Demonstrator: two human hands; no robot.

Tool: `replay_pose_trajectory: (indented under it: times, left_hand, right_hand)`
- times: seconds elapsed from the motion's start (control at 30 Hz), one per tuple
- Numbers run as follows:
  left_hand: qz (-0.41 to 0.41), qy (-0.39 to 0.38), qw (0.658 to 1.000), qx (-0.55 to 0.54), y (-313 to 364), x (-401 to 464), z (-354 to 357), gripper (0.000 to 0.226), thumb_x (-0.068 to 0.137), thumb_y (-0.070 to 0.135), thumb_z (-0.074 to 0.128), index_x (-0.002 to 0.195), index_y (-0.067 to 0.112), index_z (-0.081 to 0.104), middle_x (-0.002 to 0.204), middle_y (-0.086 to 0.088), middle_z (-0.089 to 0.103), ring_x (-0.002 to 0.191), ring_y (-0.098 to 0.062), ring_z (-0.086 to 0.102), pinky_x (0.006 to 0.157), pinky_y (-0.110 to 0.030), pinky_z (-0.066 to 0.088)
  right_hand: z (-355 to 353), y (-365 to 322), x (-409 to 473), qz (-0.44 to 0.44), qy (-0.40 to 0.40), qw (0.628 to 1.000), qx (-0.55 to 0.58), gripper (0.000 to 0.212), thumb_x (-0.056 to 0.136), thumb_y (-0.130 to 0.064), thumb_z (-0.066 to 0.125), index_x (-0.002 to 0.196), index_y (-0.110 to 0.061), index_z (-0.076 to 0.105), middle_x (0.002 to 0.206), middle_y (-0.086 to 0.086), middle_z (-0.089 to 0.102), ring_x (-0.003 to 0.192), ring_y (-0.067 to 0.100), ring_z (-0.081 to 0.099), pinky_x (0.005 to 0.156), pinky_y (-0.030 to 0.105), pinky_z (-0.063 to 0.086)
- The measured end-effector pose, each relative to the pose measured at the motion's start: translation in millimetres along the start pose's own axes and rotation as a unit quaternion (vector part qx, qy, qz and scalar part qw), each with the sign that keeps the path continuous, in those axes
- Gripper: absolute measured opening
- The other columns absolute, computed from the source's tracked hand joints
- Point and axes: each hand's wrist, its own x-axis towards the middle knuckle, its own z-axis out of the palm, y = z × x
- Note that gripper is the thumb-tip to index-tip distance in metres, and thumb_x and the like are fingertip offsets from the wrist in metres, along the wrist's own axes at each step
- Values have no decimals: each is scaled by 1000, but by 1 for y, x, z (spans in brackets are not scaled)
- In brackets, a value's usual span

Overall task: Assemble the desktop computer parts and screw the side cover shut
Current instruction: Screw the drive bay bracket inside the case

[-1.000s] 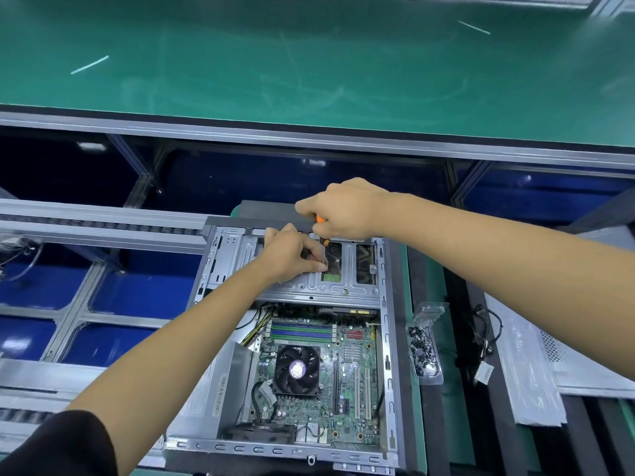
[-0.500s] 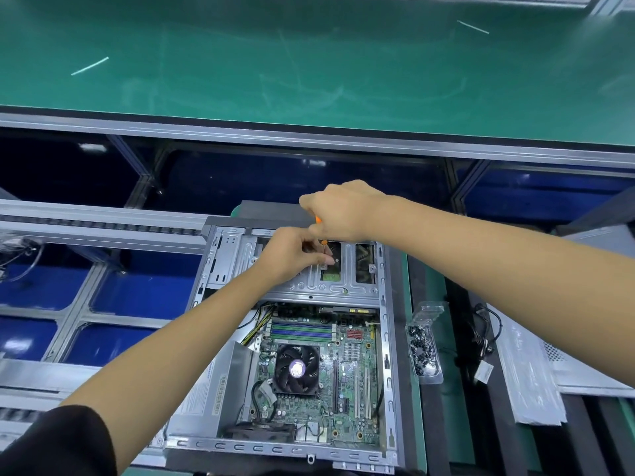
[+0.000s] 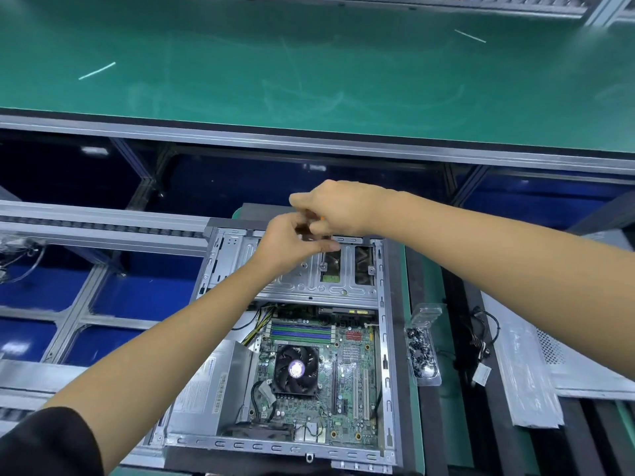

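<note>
Head view. Open grey steel computer case [image 3: 390, 338] lying flat on green-matted table [image 3: 429, 389], side uncovered. Inside, green motherboard [image 3: 347, 379] seated, with black round cooler fan [image 3: 296, 369] and memory sticks fitted; grey metal drive cage [image 3: 343, 283] in place at far end of case. Left hand [image 3: 288, 245] raised over drive cage, fingers curled together near right hand; whether anything pinched, could not be told. Right hand [image 3: 338, 209] closed round small orange-handled screwdriver [image 3: 322, 218], only a sliver of handle showing, tip hidden.

Judged stage: internal parts largely mounted, fastening at drive cage under way. Perforated grey side cover panel [image 3: 563, 359] lying off to right of case, well apart, not yet fitted or screwed. Clear plastic tray of small dark screws [image 3: 421, 355] just beside right wall of case; loose black cable [image 3: 481, 334] between tray and panel.

Surroundings: broad green conveyor belt [image 3: 309, 63] beyond case, edged by aluminium rail [image 3: 309, 139]; blue floor visible through frame below, at left. Image blurred at hands.
</note>
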Motion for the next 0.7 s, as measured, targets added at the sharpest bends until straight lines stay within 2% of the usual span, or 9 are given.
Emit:
replay_pose_trajectory:
  times: [0.1,0.2,0.27,0.3,0.33,0.43,0.5,0.6,0.7]
  left_hand:
    - [-16,-26,999,-28,2,-3,2,18,69,32,93,75,32,76,73,13,75,68,4,67,62,-13,48]
    - [-9,-56,998,-35,1,-5,-3,17,81,19,86,88,27,72,77,13,74,74,0,66,72,-21,49]
    - [10,-108,992,-66,4,-7,-8,37,85,8,80,109,34,67,86,-1,73,83,-12,68,82,-26,54]
    - [18,-124,990,-71,8,-7,-10,47,85,6,80,114,40,66,95,-12,71,91,-21,68,89,-30,56]
    - [28,-127,989,-66,10,-7,-11,51,82,8,83,114,44,66,102,-12,71,97,-22,68,91,-29,56]
    - [27,-81,996,-21,17,-5,-9,34,67,30,95,93,35,73,91,14,74,88,-1,69,72,-14,52]
    - [27,-49,998,42,16,-1,-6,30,65,38,95,78,28,71,76,16,71,71,1,64,62,-12,45]
    - [21,-80,996,30,16,2,-11,31,71,22,93,90,16,70,79,7,72,75,-10,70,64,-19,49]
    - [28,-121,992,20,19,0,-20,41,74,18,91,103,22,64,86,10,68,84,-10,70,73,-23,53]
  right_hand:
    - [4,-2,-3,-11,7,996,-92,19,93,-30,53,92,-27,33,66,-5,52,54,17,48,48,31,24]
    - [-2,3,-12,-60,1,987,-149,24,89,-44,55,98,-33,36,71,-8,57,53,13,50,47,29,27]
    - [-10,5,-15,-91,-20,979,-184,26,89,-38,56,112,-38,44,73,-8,60,55,17,53,48,30,32]
    - [-12,5,-16,-93,-21,974,-205,28,90,-36,57,117,-38,49,70,-7,57,54,19,52,48,30,31]
    - [-12,4,-15,-81,-18,970,-230,26,91,-37,56,117,-35,54,65,-5,52,52,19,49,47,29,29]
    - [-10,-3,-12,-19,-8,957,-288,32,95,-45,44,104,-24,67,59,-5,42,50,15,40,48,28,22]
    - [-7,-6,-12,-23,1,957,-290,30,96,-46,43,110,-25,59,61,-6,45,51,15,42,48,28,20]
    - [-9,-6,-17,-82,-5,959,-270,26,96,-35,51,119,-30,42,75,-6,59,52,18,45,46,29,21]
    - [-13,-3,-18,-84,-10,957,-277,22,95,-29,55,117,-29,50,65,-5,49,48,14,38,45,29,22]
